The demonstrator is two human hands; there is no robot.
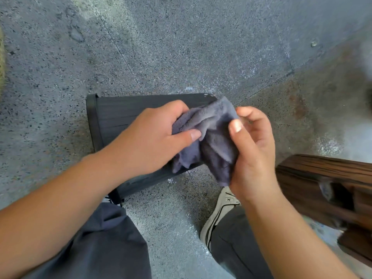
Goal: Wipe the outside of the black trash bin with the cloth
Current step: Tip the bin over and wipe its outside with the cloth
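Note:
A black ribbed trash bin point(120, 113) lies on its side on the speckled floor, its rim to the left and its base to the right. Above it I hold a crumpled grey-purple cloth point(213, 141) with both hands. My left hand point(155, 137) pinches the cloth's left part between thumb and fingers. My right hand point(253, 150) grips its right part, thumb on top. The hands and cloth hide the bin's middle and right side.
Grey speckled stone floor point(181, 47) spreads all round the bin. A dark wooden piece of furniture point(326, 182) stands at the right. My legs in dark trousers and a light shoe point(219, 212) are at the bottom, close to the bin.

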